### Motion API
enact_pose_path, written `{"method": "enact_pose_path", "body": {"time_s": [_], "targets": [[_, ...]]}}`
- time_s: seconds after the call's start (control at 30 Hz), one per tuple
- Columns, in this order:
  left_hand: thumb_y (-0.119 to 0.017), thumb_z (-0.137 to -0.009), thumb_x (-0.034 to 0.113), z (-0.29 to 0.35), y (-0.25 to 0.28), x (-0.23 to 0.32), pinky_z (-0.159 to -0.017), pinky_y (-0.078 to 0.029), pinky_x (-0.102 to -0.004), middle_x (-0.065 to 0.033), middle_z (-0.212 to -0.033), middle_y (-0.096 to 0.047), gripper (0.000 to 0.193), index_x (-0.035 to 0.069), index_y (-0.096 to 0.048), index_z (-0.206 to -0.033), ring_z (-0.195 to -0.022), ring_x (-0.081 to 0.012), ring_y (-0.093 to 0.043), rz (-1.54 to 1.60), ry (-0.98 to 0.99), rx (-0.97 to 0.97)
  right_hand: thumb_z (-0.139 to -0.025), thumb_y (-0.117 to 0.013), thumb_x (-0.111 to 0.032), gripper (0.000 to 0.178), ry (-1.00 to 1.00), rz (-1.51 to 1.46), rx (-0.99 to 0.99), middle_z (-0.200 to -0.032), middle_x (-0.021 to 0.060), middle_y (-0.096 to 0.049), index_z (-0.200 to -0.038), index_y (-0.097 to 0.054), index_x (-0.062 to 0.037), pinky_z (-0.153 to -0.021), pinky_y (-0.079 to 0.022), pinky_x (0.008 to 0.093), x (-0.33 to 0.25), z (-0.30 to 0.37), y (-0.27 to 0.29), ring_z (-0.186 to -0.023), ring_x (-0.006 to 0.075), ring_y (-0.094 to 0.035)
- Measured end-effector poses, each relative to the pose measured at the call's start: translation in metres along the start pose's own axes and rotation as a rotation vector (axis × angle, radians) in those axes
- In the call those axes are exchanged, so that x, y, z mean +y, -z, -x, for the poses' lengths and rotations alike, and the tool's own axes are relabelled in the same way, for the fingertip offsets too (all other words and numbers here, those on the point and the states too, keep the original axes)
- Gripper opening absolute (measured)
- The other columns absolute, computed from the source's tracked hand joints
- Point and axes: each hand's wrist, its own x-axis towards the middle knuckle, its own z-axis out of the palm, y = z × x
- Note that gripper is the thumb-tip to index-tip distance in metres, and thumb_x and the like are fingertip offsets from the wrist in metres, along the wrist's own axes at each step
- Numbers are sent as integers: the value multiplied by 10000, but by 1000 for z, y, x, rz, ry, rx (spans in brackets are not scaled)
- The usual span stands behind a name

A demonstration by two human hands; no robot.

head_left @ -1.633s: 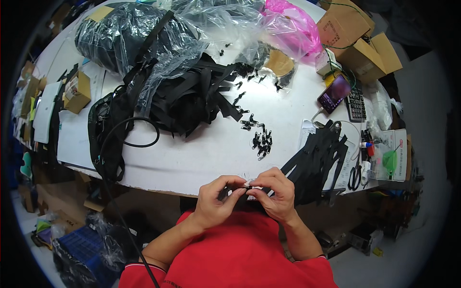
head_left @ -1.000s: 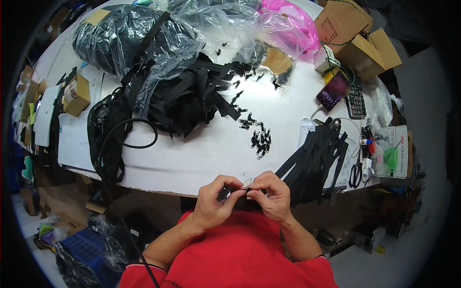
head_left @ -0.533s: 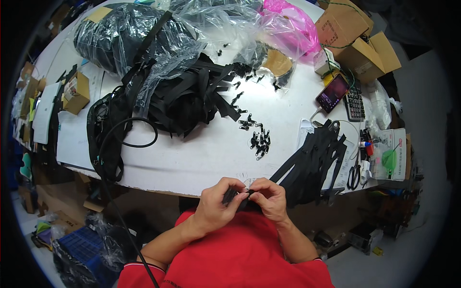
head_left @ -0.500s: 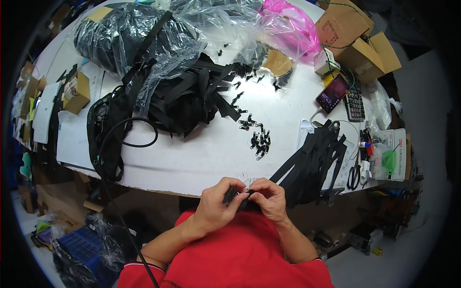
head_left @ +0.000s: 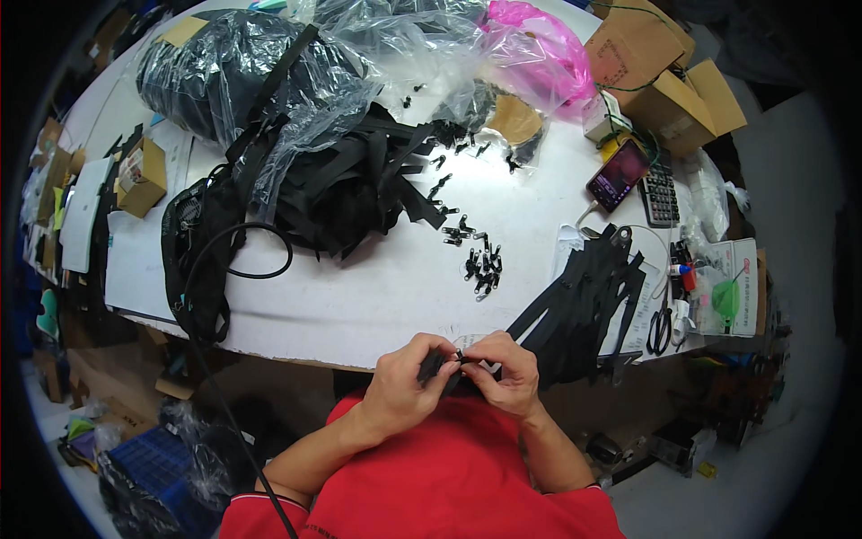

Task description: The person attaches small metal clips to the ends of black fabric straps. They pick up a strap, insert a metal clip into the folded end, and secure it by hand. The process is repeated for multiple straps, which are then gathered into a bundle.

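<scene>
In front of my red shirt, at the table's near edge, both hands meet over a black zipper strip. My left hand [head_left: 407, 384] is closed, pinching the zipper strip [head_left: 431, 366] between thumb and fingers. Opposite it, my right hand [head_left: 505, 375] is closed in a pinch at a small dark zipper slider [head_left: 461, 356] by the strip's end. Fingertips hide much of that slider. Loose zipper sliders [head_left: 485, 267] lie scattered on the white table beyond. To the right rests a stack of black zipper strips [head_left: 579, 292]; a larger heap of black strips [head_left: 337, 193] lies at left.
Clear plastic bags [head_left: 395, 45] and a pink bag [head_left: 539, 49] cover the far side. A phone [head_left: 618, 175], a calculator [head_left: 662, 193] and an open carton [head_left: 687, 112] stand at right. A black cable [head_left: 215, 377] runs down past my left arm.
My right fingers have shifted slightly at the slider, with a bit more black strip showing beneath them. The left hand keeps its pinch; the whole view has moved a little.
</scene>
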Motion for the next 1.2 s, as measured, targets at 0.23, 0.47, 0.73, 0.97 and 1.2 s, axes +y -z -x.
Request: {"method": "enact_pose_path", "body": {"time_s": [0.23,0.47,0.73,0.97,1.2], "targets": [[-736,-886,23,0,-1,-1,-635,-527,-238,-81,-846,-721,197,10,-607,-1034,-740,-119,-692,20,36,15,-855,-738,20,204,-248,-184,162,-886,73,-696,-1050,-690,-17,-748,-505,270,-3,-4,9,-763,163,-652],[-740,-885,18,0,3,-5,-667,-517,-213,-62,-867,-716,212,8,-606,-1048,-784,-89,-667,115,167,-9,-988,-639,-76,225,-712,-1144,226,-1014,79,-677,-1195,-630,10,-823,-517,257,18,3,17,-869,144,-634],[-731,-890,10,0,3,-6,-695,-527,-220,-69,-894,-709,216,-1,-602,-1063,-806,-87,-658,172,166,-6,-813,-741,72,235,-95,-90,120,-971,97,-715,-1023,-735,-32,-767,-528,301,-18,-11,4,-873,179,-669],[-723,-904,59,0,3,-6,-579,-488,-232,-83,-843,-717,202,19,-600,-1060,-729,-109,-683,161,75,19,-777,-761,95,284,12,-17,36,-962,106,-703,-1036,-706,-8,-752,-503,286,-18,-11,2,-856,184,-638],[-706,-913,42,0,3,-1,-629,-530,-263,-101,-852,-714,186,15,-594,-1059,-759,-144,-707,151,84,-4,-775,-772,82,277,15,-35,28,-946,100,-711,-1028,-710,-13,-745,-506,294,-13,-8,2,-854,191,-649]]}}
